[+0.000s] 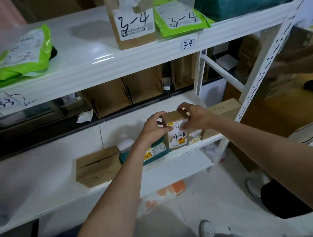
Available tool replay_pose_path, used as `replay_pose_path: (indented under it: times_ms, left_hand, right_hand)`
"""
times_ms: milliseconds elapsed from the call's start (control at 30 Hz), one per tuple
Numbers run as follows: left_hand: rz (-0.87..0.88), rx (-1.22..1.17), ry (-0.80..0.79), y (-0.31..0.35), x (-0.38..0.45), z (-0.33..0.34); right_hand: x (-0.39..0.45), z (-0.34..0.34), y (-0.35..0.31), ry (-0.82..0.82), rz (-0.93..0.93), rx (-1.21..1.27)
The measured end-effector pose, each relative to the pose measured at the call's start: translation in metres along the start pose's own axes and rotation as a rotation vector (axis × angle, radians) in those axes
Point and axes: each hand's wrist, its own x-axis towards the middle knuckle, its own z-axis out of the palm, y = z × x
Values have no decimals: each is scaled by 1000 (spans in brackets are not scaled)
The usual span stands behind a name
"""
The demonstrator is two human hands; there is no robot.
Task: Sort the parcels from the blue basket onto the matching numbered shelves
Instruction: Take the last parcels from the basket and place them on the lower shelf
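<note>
A small cardboard parcel (176,129) marked 4-4 is held upright between the left hand (153,127) and the right hand (193,117), fingers curled over its top corners and thumbs pressed on its label, at the front edge of the lower shelf (177,155). The step is judged best done by setting the parcel down square, label outward, beside the teal parcel (155,151) and brown box (97,166) before either grip is released. Farther up, the upper shelf (95,66) is tagged 3-3 and 3-4.
</note>
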Motion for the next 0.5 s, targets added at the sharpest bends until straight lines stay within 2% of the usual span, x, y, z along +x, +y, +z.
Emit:
replay_pose_path:
  times_ms: [267,500]
  left_hand:
    - [-20,57,137,28,31,17]
    - [-46,138,197,31,73,19]
  right_hand:
    - [33,-38,17,-50,-175,-116]
    - [73,-44,35,-37,-176,-188]
